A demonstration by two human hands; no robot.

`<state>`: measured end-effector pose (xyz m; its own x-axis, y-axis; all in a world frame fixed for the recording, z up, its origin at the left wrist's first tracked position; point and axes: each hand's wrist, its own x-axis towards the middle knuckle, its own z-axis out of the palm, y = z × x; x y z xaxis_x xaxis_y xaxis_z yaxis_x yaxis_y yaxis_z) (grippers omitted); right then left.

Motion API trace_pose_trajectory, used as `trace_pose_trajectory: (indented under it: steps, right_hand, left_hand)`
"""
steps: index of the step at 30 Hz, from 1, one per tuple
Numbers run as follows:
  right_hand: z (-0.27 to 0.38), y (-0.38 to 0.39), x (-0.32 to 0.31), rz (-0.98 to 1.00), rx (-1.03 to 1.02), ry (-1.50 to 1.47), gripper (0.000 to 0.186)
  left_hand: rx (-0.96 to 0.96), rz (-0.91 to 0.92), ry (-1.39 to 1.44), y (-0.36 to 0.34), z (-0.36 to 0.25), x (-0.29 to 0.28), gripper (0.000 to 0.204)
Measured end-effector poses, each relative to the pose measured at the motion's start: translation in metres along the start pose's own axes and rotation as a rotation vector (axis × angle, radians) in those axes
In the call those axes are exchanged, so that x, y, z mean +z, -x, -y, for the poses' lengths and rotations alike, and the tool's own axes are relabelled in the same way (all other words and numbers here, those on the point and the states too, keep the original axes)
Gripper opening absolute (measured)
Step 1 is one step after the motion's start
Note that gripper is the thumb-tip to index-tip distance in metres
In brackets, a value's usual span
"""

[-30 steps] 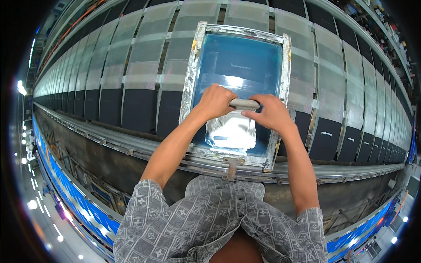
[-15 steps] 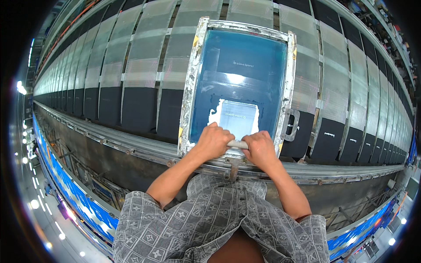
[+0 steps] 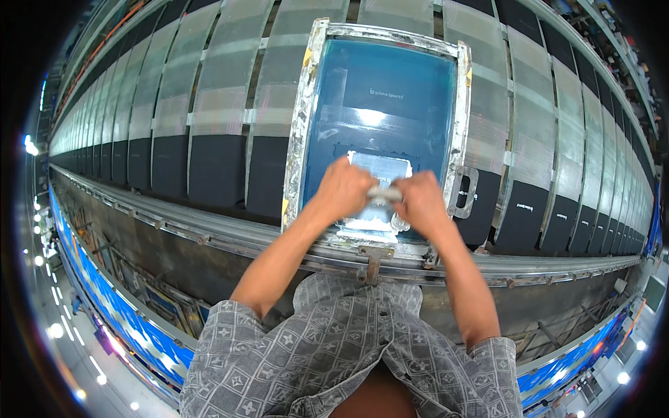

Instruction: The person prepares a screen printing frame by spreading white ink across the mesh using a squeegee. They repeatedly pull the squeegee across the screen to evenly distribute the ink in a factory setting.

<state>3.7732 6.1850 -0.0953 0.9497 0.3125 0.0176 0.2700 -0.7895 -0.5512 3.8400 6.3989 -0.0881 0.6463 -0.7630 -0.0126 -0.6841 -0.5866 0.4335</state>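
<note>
A silver-framed printing screen (image 3: 463,97) with a blue mesh (image 3: 376,73) lies across the row of boards in front of me. White ink (image 3: 366,224) covers a patch in its nearer half. My left hand (image 3: 345,184) and my right hand (image 3: 421,202) are both closed around a grey squeegee handle (image 3: 382,193) over that patch, one at each side. The squeegee's blade is mostly hidden under the handle and my fingers, and motion blurs this area.
Long boards (image 3: 219,76) carrying dark fabric pieces (image 3: 526,216) run in a curved-looking row to both sides. A metal rail (image 3: 502,268) runs along the near edge, with a metal bracket (image 3: 373,265) below the screen. A slotted metal plate (image 3: 463,191) sits at the screen's right.
Gripping the squeegee throughout, both hands came down to the screen's near edge half a second ago and have since moved back up, away from me, over the white ink.
</note>
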Motion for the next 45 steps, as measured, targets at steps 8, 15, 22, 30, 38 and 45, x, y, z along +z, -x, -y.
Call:
trace_pose_trajectory:
  steps: [8,15,22,30,38,45]
  right_hand:
    - [-0.034,0.048,-0.029,-0.425,0.395,-0.058,0.042]
    - [-0.1,0.044,-0.004,-0.659,0.887,-0.351,0.033]
    - [-0.081,0.041,-0.02,-0.736,0.824,-0.491,0.029]
    - [0.033,-0.055,0.074,-0.859,0.601,-0.396,0.022]
    - [0.057,-0.083,0.09,-0.84,0.74,-0.42,0.027]
    - [0.048,-0.088,0.105,-0.766,0.73,-0.256,0.024]
  left_hand:
    - [-0.006,0.016,0.013,0.019,-0.009,-0.017,0.02]
    - [0.023,-0.09,-0.055,-0.035,0.017,-0.02,0.022]
    - [0.052,-0.317,-0.074,0.119,-0.056,0.023,0.05]
    - [-0.037,-0.171,-0.171,0.19,0.077,-0.062,0.045]
    - [-0.019,-0.122,-0.074,0.184,0.118,-0.086,0.04]
    - [-0.042,0.078,0.01,0.186,0.135,-0.095,0.016]
